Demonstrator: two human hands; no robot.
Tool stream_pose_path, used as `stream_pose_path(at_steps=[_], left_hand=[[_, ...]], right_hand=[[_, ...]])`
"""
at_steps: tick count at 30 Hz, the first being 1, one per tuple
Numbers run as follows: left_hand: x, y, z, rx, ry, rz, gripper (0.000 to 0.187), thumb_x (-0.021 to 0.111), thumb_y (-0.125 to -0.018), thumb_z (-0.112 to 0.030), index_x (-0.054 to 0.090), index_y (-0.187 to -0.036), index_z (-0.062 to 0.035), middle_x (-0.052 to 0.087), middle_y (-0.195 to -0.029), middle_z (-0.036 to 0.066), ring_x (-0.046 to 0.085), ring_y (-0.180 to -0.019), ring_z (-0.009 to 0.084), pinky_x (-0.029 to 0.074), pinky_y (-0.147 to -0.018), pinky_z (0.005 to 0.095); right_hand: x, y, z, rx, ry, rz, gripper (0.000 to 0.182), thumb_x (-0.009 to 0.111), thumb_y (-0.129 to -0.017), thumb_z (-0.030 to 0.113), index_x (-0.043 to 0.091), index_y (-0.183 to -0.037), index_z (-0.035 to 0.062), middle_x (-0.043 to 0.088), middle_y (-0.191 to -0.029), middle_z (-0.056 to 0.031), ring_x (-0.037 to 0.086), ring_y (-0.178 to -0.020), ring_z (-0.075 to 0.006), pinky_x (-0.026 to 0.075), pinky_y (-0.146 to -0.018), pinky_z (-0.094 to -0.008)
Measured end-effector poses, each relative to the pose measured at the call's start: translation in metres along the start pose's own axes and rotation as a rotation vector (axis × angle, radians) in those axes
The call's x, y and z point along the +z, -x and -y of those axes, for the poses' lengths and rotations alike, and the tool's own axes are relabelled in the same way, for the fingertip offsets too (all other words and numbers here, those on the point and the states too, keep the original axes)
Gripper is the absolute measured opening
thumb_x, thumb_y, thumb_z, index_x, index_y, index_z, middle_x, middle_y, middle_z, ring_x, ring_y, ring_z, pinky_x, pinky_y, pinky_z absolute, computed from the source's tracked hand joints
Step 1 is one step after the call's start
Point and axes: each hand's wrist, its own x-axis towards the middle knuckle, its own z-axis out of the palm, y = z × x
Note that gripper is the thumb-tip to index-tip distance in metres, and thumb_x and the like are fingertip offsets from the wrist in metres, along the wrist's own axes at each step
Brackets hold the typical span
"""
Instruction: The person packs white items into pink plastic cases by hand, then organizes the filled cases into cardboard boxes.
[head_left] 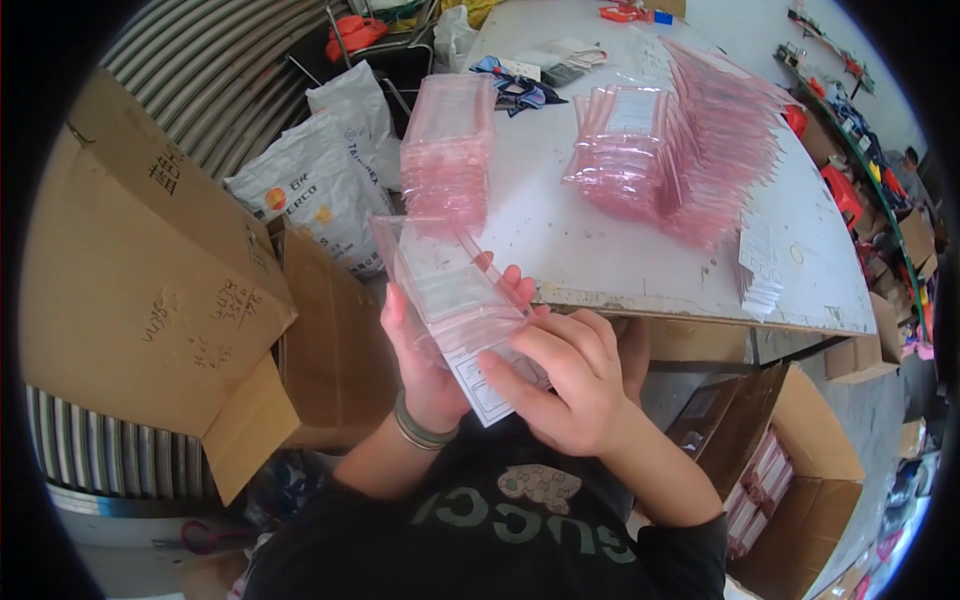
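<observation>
In the centre of the frame we hold a clear pink plastic package [450, 285] with both hands. Our left hand [425, 365] is closed around it from below, fingers wrapped on its left edge. Our right hand [565, 385] is half closed and presses the white paper card [485, 385] at its lower end. Above, on the white table [600, 250], stand two stacks of pink packages [447, 150].
</observation>
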Motion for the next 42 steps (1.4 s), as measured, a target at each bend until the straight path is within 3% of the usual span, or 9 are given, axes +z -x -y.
stream_pose_path(at_steps=[4, 13, 22, 25, 29, 32, 35, 39, 42], left_hand=[[-0.007, 0.0, -0.005, 0.029, 0.002, 0.09, 0.095, 0.046, -0.085, -0.076, 0.036, -0.147, -0.0044, 0.051, -0.138, 0.019, 0.05, -0.129, 0.0355, 0.039, -0.11, 0.0548], [-0.021, 0.007, 0.019, 0.041, -0.207, 0.169, 0.096, 0.051, -0.086, -0.065, 0.023, -0.155, -0.0037, 0.045, -0.147, 0.02, 0.051, -0.13, 0.0335, 0.042, -0.109, 0.0453], [-0.035, 0.006, 0.026, 0.04, -0.131, 0.174, 0.104, 0.054, -0.083, -0.065, 0.021, -0.154, 0.0026, 0.042, -0.149, 0.02, 0.049, -0.131, 0.031, 0.041, -0.11, 0.0405], [-0.029, 0.005, 0.026, 0.056, -0.209, 0.109, 0.105, 0.054, -0.082, -0.067, 0.02, -0.155, 0.0011, 0.042, -0.148, 0.021, 0.049, -0.131, 0.0318, 0.039, -0.112, 0.0422], [-0.029, 0.01, 0.029, 0.092, -0.186, -0.003, 0.101, 0.044, -0.088, -0.073, 0.012, -0.159, -0.008, 0.022, -0.158, 0.028, 0.043, -0.135, 0.0433, 0.034, -0.114, 0.0523], [-0.034, 0.006, 0.025, -0.095, 0.108, 0.187, 0.105, 0.04, -0.088, -0.079, 0.017, -0.157, -0.0034, 0.029, -0.155, 0.031, 0.039, -0.138, 0.0442, 0.031, -0.116, 0.0528], [-0.014, -0.004, 0.028, -0.047, -0.358, 0.262, 0.11, 0.037, -0.086, -0.084, 0.021, -0.154, 0.0011, 0.037, -0.15, 0.03, 0.039, -0.138, 0.0446, 0.03, -0.116, 0.0533], [-0.007, -0.031, -0.028, 0.139, -0.778, 0.065, 0.072, 0.059, -0.097, -0.051, 0.039, -0.145, -0.0015, 0.056, -0.129, 0.013, 0.054, -0.12, 0.0236, 0.045, -0.104, 0.0407], [0.019, -0.068, -0.076, 0.656, -1.225, -0.113, 0.05, 0.066, -0.095, -0.022, 0.051, -0.136, 0.0002, 0.062, -0.121, 0.007, 0.059, -0.108, 0.0178, 0.05, -0.093, 0.0326]], right_hand=[[-0.011, 0.002, 0.004, -0.003, 0.027, -0.023, 0.027, 0.067, -0.076, 0.017, 0.07, -0.097, 0.0001, 0.063, -0.117, -0.0172, 0.061, -0.106, -0.0299, 0.043, -0.084, -0.0447], [-0.024, -0.015, 0.012, 0.088, 0.327, 0.415, 0.02, 0.064, -0.079, 0.015, 0.072, -0.093, 0.003, 0.062, -0.129, -0.0193, 0.064, -0.107, -0.0312, 0.04, -0.09, -0.0514], [-0.002, -0.002, 0.005, -0.084, 0.452, 0.223, 0.031, 0.061, -0.072, 0.019, 0.069, -0.087, -0.0067, 0.067, -0.107, -0.0243, 0.062, -0.095, -0.0361, 0.047, -0.079, -0.0441], [0.008, 0.014, 0.002, -0.043, 0.434, 0.234, 0.024, 0.063, -0.076, 0.017, 0.069, -0.095, 0.0023, 0.065, -0.119, -0.0225, 0.065, -0.098, -0.0292, 0.041, -0.086, -0.0467], [-0.005, 0.007, -0.004, -0.004, 0.035, 0.217, 0.026, 0.066, -0.075, 0.014, 0.069, -0.097, 0.0009, 0.065, -0.118, -0.0234, 0.066, -0.096, -0.0309, 0.048, -0.082, -0.0437], [-0.026, -0.009, 0.01, 0.075, -0.246, 0.09, 0.035, 0.069, -0.071, 0.009, 0.066, -0.105, -0.0025, 0.065, -0.118, -0.0241, 0.068, -0.097, -0.0342, 0.056, -0.08, -0.0419], [-0.02, 0.004, 0.0, 0.126, 0.061, 0.181, 0.039, 0.068, -0.072, 0.01, 0.065, -0.108, -0.0044, 0.066, -0.117, -0.0246, 0.068, -0.1, -0.036, 0.057, -0.084, -0.0429], [-0.037, -0.028, -0.042, -0.018, 0.285, 0.056, 0.039, 0.064, -0.075, 0.012, 0.063, -0.111, -0.0046, 0.064, -0.119, -0.0239, 0.066, -0.103, -0.0382, 0.057, -0.082, -0.0405], [-0.02, -0.053, -0.107, -0.097, 0.594, 0.009, 0.037, 0.063, -0.077, 0.011, 0.064, -0.11, -0.0043, 0.064, -0.118, -0.0237, 0.065, -0.104, -0.0381, 0.055, -0.088, -0.0432]])
